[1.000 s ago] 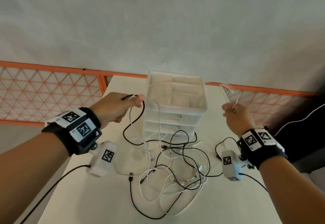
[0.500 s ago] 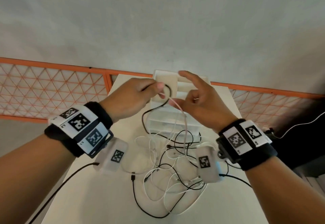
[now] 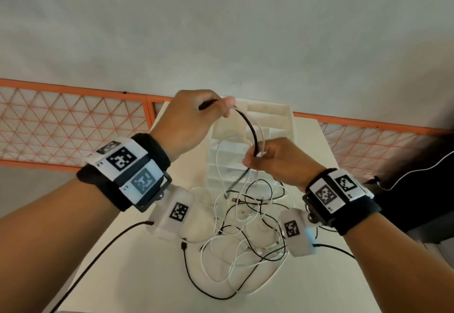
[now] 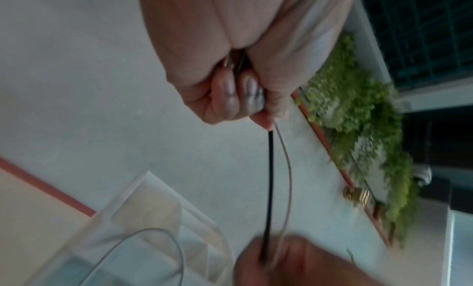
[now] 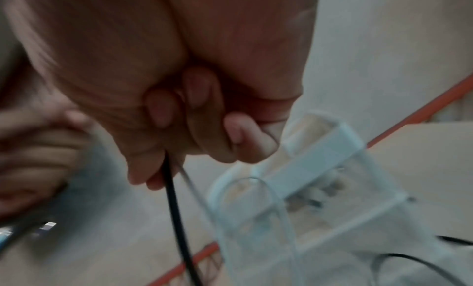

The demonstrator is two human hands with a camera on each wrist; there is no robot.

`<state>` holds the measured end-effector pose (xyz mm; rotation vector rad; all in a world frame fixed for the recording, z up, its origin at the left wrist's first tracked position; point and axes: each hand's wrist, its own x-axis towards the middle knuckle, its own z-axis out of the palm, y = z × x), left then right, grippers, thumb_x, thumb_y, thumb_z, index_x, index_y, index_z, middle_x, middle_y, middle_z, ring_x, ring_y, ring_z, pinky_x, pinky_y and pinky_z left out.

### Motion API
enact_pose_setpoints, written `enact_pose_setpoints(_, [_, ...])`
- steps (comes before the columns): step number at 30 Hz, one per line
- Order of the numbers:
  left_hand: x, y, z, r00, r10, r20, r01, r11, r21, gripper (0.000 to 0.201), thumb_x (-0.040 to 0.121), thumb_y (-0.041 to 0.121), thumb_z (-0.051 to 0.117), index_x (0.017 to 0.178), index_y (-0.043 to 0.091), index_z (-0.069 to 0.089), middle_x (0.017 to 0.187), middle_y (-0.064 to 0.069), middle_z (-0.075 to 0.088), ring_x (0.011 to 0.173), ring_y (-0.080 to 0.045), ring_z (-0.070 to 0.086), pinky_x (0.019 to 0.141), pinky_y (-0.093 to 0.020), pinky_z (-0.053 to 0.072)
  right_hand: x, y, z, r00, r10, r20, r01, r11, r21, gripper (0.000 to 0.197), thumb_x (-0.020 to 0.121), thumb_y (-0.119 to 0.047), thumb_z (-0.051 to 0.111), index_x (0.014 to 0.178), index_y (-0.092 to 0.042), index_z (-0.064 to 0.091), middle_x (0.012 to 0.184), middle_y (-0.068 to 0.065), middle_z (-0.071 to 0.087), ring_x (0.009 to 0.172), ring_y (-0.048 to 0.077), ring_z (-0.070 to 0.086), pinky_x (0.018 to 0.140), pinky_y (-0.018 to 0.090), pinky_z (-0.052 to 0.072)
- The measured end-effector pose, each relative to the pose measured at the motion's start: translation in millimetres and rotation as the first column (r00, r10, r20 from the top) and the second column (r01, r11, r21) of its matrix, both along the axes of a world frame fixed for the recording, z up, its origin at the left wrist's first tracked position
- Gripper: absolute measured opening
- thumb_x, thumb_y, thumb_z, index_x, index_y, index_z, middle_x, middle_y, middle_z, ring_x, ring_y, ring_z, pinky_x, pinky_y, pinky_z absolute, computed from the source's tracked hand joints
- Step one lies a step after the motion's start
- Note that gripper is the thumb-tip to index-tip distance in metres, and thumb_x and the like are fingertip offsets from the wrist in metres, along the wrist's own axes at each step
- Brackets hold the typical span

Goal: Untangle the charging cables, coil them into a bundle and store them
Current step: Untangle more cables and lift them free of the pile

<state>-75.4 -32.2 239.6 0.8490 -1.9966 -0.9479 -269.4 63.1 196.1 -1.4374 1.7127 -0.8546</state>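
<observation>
change: a second ago my hands were wide apart; half a second ago they met over the organiser. Now they sit close together, one short span of cable between them.
meaning: I read this as the start of coiling, both cables gathered in parallel. Untangling not finished, nothing stored.
desk: white desk (image 3: 137,280) carries the rest of the tangle (image 3: 248,244), black and white loops crossing each other just in front of the organiser.
organiser: clear drawer organiser (image 3: 277,126) at the far edge, directly behind my hands; likely the store. Drawers look closed, can't confirm.
left hand: left hand (image 3: 189,121) raised, clenched on the ends of black cable (image 3: 251,128) and white cable (image 3: 261,131), thumb pinching on top.
right hand: right hand (image 3: 275,163) lower, fist wrapped round the same two cables; they run out under it to the pile.
in the way: the held cables are still threaded through the pile; pulling may tighten knots or drag the lot. Wrist-camera leads (image 3: 98,261) also lie on the desk, same black as the cable, easy to snag.
background: orange lattice railing (image 3: 73,116), plain wall.
</observation>
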Motion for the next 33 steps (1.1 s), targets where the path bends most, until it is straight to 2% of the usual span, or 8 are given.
enact_pose_setpoints(3, [8,-6,6,0.957,0.057,-0.285,0.031,0.955,0.295,0.044,0.098,0.043,0.054,0.065,0.015,0.056,0.041,0.012,0.030,0.038,-0.009,0.023,0.045,-0.021,0.017,-35,7,-38,0.968,-0.115,-0.223,0.150,0.978,0.145,0.013,0.093,-0.031,0.069,0.083,-0.024,0.070,0.050,-0.018,0.061,0.043,-0.002,0.050,0.049,0.011,0.034])
enact_pose_setpoints(6, [27,-12,-1,0.955,-0.025,-0.297,0.148,0.905,0.400,0.045,0.100,0.046,0.047,0.071,0.012,0.052,0.048,0.007,0.023,0.042,-0.012,0.018,0.042,-0.023,0.015,-67,19,-65,0.886,-0.246,-0.393,0.341,0.920,0.192,0.017,0.097,-0.030,0.059,0.087,-0.023,0.070,0.067,-0.005,0.071,0.042,0.001,0.056,0.045,0.013,0.037])
enact_pose_setpoints(10, [52,-11,-32,0.965,-0.202,0.169,0.139,0.935,0.327,0.039,0.101,0.040,0.046,0.080,0.013,0.065,0.052,0.004,0.036,0.050,-0.015,0.033,0.054,-0.028,0.032,-99,21,-65,0.804,-0.566,-0.183,0.569,0.821,-0.040,0.026,0.094,-0.007,0.049,0.089,-0.021,0.070,0.076,0.005,0.074,0.050,0.015,0.059,0.050,0.028,0.045])
enact_pose_setpoints(13, [62,-8,-68,0.794,-0.333,0.509,0.164,0.923,0.349,0.030,0.100,0.028,0.047,0.080,0.018,0.068,0.058,0.002,0.052,0.053,-0.011,0.044,0.055,-0.023,0.038,-98,15,-43,0.791,-0.606,0.077,0.610,0.775,-0.164,0.035,0.092,0.005,0.042,0.084,-0.020,0.065,0.075,0.007,0.071,0.043,0.016,0.056,0.047,0.027,0.043])
enact_pose_setpoints(16, [67,-2,-103,0.655,-0.377,0.654,0.134,0.911,0.391,0.028,0.101,0.025,0.048,0.082,0.015,0.067,0.067,0.001,0.064,0.052,-0.007,0.052,0.053,-0.020,0.044,-88,15,-38,0.815,-0.577,0.053,0.574,0.791,-0.211,0.036,0.089,0.002,0.044,0.084,-0.026,0.066,0.078,0.001,0.071,0.050,0.018,0.062,0.050,0.030,0.048])
enact_pose_setpoints(22, [70,4,-119,0.889,-0.124,0.440,-0.129,0.855,0.502,0.031,0.094,-0.004,0.044,0.096,0.008,0.072,0.092,-0.013,0.071,0.066,-0.018,0.060,0.058,-0.030,0.041,-79,36,-91,0.833,-0.044,-0.551,0.300,0.873,0.384,0.018,0.088,-0.018,0.061,0.086,-0.036,0.068,0.110,0.005,0.071,0.101,0.026,0.066,0.089,0.031,0.052])
enact_pose_setpoints(28, [73,4,-100,0.862,-0.215,0.459,-0.070,0.846,0.528,0.021,0.101,0.024,0.053,0.096,0.018,0.072,0.070,-0.002,0.048,0.057,-0.014,0.040,0.049,-0.018,0.034,-78,26,-89,0.648,-0.635,-0.422,0.689,0.724,-0.032,0.054,0.080,-0.031,0.072,0.126,-0.019,0.046,0.125,0.014,0.057,0.097,0.032,0.057,0.080,0.036,0.044])
enact_pose_setpoints(33, [86,2,-101,0.783,-0.244,0.572,-0.100,0.859,0.503,0.024,0.098,0.014,0.055,0.084,0.011,0.075,0.067,-0.005,0.065,0.058,-0.011,0.054,0.057,-0.018,0.043,-78,14,-90,0.716,-0.522,-0.464,0.623,0.777,0.087,0.077,0.082,-0.019,0.069,0.148,-0.029,0.032,0.153,0.014,0.032,0.123,0.040,0.052,0.102,0.047,0.044])
